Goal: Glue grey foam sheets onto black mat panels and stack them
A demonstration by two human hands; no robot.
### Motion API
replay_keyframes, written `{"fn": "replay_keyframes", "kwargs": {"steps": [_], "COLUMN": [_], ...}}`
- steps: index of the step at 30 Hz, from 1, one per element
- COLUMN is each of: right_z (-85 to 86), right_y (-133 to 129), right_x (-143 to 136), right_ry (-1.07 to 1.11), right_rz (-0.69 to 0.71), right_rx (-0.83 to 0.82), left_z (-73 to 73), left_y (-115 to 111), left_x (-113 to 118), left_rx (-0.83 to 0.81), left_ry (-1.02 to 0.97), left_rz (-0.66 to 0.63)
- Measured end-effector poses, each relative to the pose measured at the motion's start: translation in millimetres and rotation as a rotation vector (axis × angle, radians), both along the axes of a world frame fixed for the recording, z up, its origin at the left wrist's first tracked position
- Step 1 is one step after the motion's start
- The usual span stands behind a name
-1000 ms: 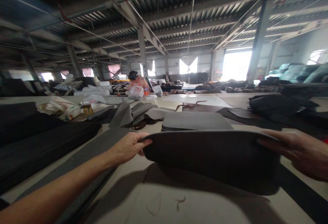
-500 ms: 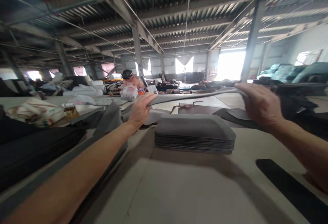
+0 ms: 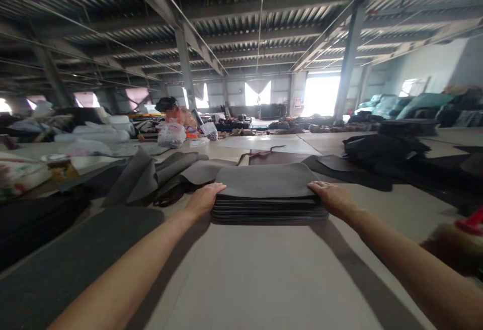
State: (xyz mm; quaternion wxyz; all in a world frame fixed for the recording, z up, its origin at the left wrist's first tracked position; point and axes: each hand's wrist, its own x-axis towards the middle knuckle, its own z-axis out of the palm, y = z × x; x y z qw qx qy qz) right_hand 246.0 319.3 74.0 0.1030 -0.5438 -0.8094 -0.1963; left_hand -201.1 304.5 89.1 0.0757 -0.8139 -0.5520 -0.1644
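A stack of grey sheets (image 3: 264,181) with rounded corners lies on the pale table (image 3: 264,274) in front of me. My left hand (image 3: 206,198) grips the left edge of the top sheet, fingertips on its upper face. At the opposite edge, my right hand (image 3: 332,198) holds the same sheet with its fingers on top. Both thumbs are hidden. The top sheet rests on the stack, and the darker edges of the sheets below show at the front.
Crumpled grey material (image 3: 141,174) lies left of the stack, beside a dark pile (image 3: 37,224). Black material (image 3: 385,146) sits at the right. A person (image 3: 175,111) is across the table behind a clear bag (image 3: 171,134). Something red (image 3: 471,222) shows at the right edge.
Both hands have come down and closer with the sheet, which was held raised above the stack and now lies on it. The view has turned right. The dark strip at lower right is out of sight.
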Motion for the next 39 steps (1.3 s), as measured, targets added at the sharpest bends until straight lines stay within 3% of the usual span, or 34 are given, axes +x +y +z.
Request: {"fn": "replay_keyframes", "kwargs": {"steps": [8, 14, 17, 21, 24, 27, 32, 39], "right_z": [3.8, 1.0, 9.5, 29.0, 29.2, 10.1, -16.3, -6.2], "right_y": [-10.3, -23.7, -35.2, -41.4, -37.2, -33.3, -34.2, -36.2], "right_x": [-8.3, -11.0, -17.6, -50.0, -80.4, -97.4, -99.0, -97.8], "right_ry": [-0.109, -0.094, -0.061, 0.0, 0.068, 0.118, 0.186, 0.209], "right_rz": [0.037, -0.04, -0.02, 0.143, 0.195, 0.155, 0.104, 0.128], "right_rx": [-0.009, -0.006, -0.012, -0.038, -0.086, -0.174, -0.233, -0.271], "left_z": [6.1, 15.3, 23.6, 31.4, 24.5, 8.6, -7.7, -6.0], "left_y": [-0.6, -12.8, -28.7, -39.6, -34.5, -26.3, -22.6, -22.0], "left_x": [-0.8, 6.6, 24.8, 75.2, 114.6, 133.7, 131.3, 133.3], "left_rx": [-0.083, -0.13, -0.1, -0.06, -0.069, -0.12, -0.137, -0.117], "left_ry": [0.109, 0.186, 0.202, 0.198, 0.18, 0.176, 0.176, 0.207], "left_rz": [0.001, 0.073, 0.082, -0.1, -0.187, -0.189, -0.186, -0.17]}}
